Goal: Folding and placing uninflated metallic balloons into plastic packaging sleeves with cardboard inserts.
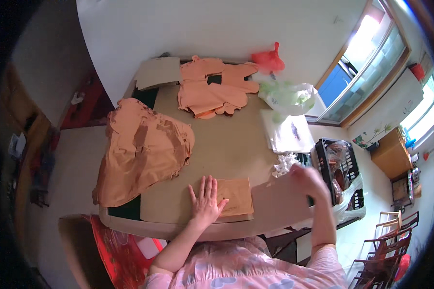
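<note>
My left hand [207,204] lies flat with its fingers apart, resting on the left edge of a flat tan paper piece [238,196] near the table's front edge. Faint marks show on that piece. My right hand [307,181] hangs over the table's right side, close to a tangle of white strips [285,164]. Motion smears its fingers, so I cannot make out whether it holds anything. Left of my left hand spreads a large stack of orange-tan cut sheets [142,149] with wavy edges.
More orange cut sheets [212,96] lie at the back beside a cardboard piece [158,72]. A red plastic bag [269,59], a whitish bag [294,98] and white plastic sheets [289,132] line the right rear. A black crate [354,166] stands beyond the table's right edge.
</note>
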{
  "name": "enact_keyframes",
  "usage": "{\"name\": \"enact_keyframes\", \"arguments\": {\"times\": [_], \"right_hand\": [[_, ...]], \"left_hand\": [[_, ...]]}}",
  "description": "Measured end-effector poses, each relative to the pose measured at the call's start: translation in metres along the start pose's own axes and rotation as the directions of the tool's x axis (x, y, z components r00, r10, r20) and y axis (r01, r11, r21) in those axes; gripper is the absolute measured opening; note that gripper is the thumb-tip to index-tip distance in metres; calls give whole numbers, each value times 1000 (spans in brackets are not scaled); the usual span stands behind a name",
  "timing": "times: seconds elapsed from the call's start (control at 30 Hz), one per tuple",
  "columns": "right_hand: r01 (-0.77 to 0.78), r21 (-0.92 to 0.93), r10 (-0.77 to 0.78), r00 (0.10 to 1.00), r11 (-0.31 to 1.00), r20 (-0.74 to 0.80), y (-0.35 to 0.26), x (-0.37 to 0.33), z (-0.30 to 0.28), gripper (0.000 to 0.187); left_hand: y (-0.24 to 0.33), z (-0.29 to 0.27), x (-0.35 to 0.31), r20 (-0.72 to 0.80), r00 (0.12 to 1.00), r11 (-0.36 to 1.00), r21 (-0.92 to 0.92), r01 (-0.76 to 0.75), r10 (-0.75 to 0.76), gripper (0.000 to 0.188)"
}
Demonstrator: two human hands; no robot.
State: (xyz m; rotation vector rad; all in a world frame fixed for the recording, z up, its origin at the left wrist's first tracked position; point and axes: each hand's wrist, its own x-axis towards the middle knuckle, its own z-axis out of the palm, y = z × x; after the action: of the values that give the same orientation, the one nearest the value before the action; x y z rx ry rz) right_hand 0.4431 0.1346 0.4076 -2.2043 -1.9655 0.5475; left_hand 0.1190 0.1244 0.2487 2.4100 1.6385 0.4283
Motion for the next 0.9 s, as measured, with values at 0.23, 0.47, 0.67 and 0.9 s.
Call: {"name": "enact_keyframes", "arguments": {"times": [0.23, 0.47, 0.67, 0.9], "right_hand": [[394, 307, -24, 647, 867, -762, -29, 22, -61, 15], [287, 371, -7, 798, 883, -602, 7, 133, 102, 16], [459, 437, -227, 844, 774, -485, -21, 118, 163, 11], [386, 407, -305, 919, 828, -251, -45, 70, 149, 23]], "left_hand": [[1, -1, 2, -64, 998, 1000, 8, -24, 24, 87], [1, 3, 2, 43, 999, 999, 35, 2, -3, 87], [4, 1, -1, -11, 1000, 1000, 4, -5, 5, 87], [-4, -1, 6, 11, 999, 999, -1, 42, -42, 84]]}}
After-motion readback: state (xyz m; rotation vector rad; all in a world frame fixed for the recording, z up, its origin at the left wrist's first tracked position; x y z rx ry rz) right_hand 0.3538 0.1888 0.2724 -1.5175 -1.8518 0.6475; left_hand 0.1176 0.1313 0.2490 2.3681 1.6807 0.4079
